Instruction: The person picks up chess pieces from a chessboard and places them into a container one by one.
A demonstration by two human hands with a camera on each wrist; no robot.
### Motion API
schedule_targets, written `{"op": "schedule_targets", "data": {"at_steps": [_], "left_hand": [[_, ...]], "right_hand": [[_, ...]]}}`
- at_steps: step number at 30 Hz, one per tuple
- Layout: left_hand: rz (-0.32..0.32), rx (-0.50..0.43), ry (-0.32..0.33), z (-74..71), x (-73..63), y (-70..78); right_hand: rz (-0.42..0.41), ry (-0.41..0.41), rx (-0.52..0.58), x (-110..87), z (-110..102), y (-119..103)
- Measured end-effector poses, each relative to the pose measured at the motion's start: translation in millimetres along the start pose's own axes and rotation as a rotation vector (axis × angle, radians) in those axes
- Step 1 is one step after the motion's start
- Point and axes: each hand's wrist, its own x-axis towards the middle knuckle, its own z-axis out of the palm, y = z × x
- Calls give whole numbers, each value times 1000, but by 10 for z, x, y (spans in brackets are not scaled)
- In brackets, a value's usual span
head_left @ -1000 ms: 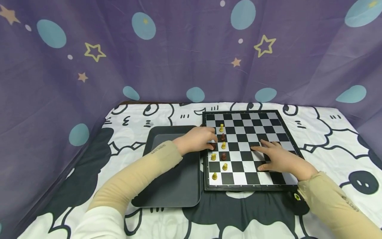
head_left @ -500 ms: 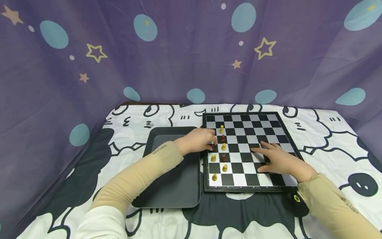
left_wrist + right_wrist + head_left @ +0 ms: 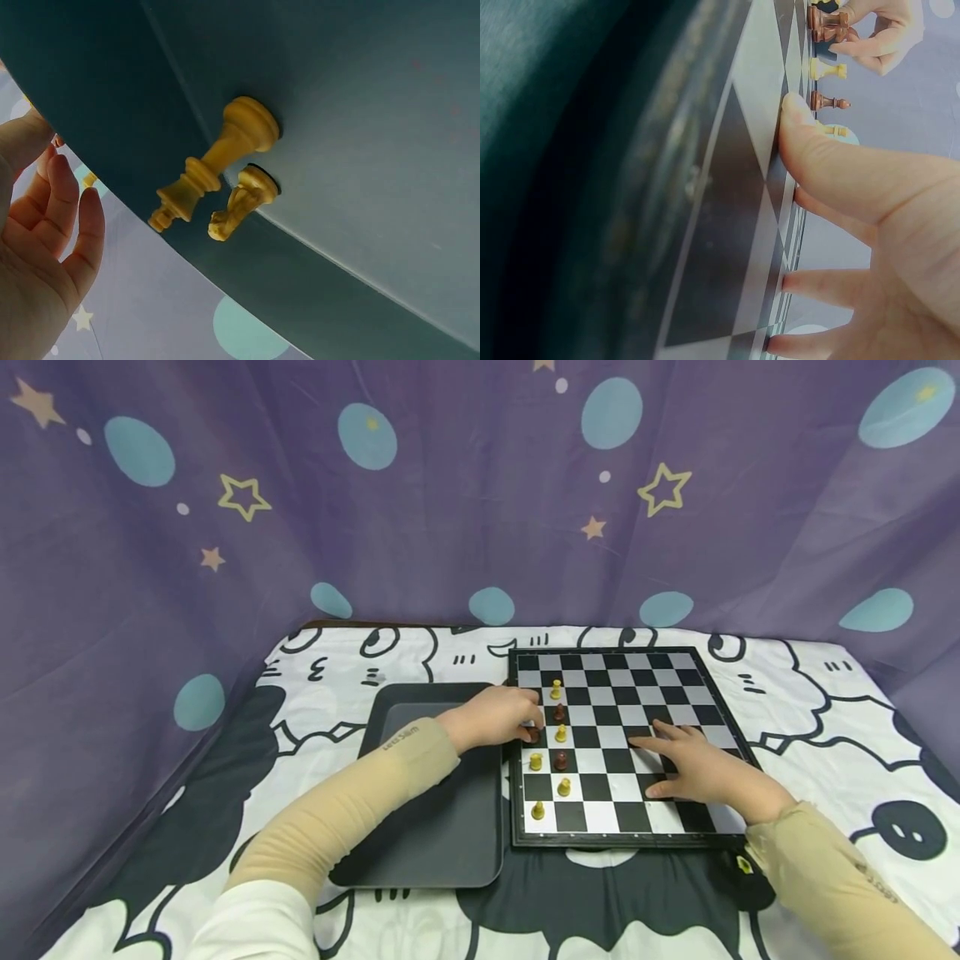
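Note:
At the left edge of the chessboard [image 3: 645, 836], my left hand [image 3: 491, 717] pinches a dark brown chess piece [image 3: 533, 735], mostly covered by the fingers, so its kind is hidden. Close by on the board's left columns stand several yellow pieces, among them one [image 3: 564, 787] near the front, and brown ones, such as a squat one [image 3: 562, 762]. My right hand [image 3: 697, 768] rests on the right half of the board with its fingers spread, holding nothing. The right wrist view shows its thumb and fingertips touching the squares, with the left hand [image 3: 889, 34] beyond.
A dark grey tray [image 3: 420, 852] lies left of the board, under my left forearm. In the left wrist view a yellow king [image 3: 217, 161] and a yellow knight [image 3: 244, 202] lie in it. A cartoon-print cloth [image 3: 405, 922] covers the table; a purple curtain [image 3: 480, 510] hangs behind.
My left fingers have edged very slightly left with the brown piece. The right hand keeps its place on the board. The head view has tilted up a little.

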Motion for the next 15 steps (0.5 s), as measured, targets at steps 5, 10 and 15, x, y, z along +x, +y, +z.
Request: {"op": "schedule_targets", "data": {"at_steps": [5,10,15], "left_hand": [[1,-3,1,7,4,-6],[13,-10,7,5,-1,-17],[33,-19,20,-4,-10,-38]], "right_hand": [[-5,3,-3,-4,0,-1],[-8,-4,-5,-3,-4,3],[-12,-6,-10,-1,-1,11]]}}
